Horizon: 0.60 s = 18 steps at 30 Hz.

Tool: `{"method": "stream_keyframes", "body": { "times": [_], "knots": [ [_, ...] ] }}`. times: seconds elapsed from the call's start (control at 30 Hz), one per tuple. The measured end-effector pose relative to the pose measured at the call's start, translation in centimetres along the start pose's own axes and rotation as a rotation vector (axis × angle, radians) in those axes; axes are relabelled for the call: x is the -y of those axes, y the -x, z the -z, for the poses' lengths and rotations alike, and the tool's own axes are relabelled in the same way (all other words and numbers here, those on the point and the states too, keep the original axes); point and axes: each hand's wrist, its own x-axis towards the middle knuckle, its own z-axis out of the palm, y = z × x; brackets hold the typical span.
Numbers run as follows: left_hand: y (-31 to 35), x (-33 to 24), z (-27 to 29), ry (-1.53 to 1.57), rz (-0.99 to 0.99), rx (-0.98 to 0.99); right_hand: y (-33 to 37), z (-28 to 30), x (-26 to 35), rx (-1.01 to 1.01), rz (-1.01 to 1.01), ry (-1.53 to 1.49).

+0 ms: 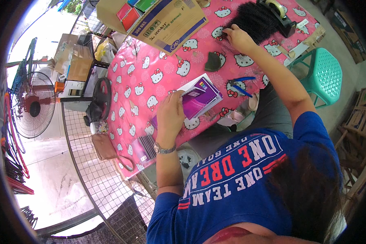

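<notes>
Head view: a seated person worked at a bench (150, 77) covered in pink cartoon-cat cloth. Left hand (170, 116) lay flat, fingers spread, on a purple packet (199, 99) near the bench's near edge, apparently pinning it so it would not slide. Right hand (240, 38) reached far across, fingers closed on the edge of a black hair bundle (256, 18) lying beside a tape dispenser (278, 14). Blue-handled pliers (240, 85) rested right of the packet, within reach. A cardboard box (166, 18) sat at the far left corner; a fan (32, 107) stood left, a green stool (325, 73) right.
</notes>
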Motion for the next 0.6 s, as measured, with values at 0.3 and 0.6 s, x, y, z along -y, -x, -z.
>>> {"method": "stream_keyframes", "body": {
  "times": [0.3,0.6],
  "knots": [
    [-0.8,2.6,-5.6,-0.189,-0.102,-0.312,6.7,5.5,11.5,0.318,0.272,-0.724],
    [-2.3,1.5,-6.4,-0.193,-0.094,-0.455,5.9,5.1,13.5,0.102,0.417,-0.662]
  ]
}}
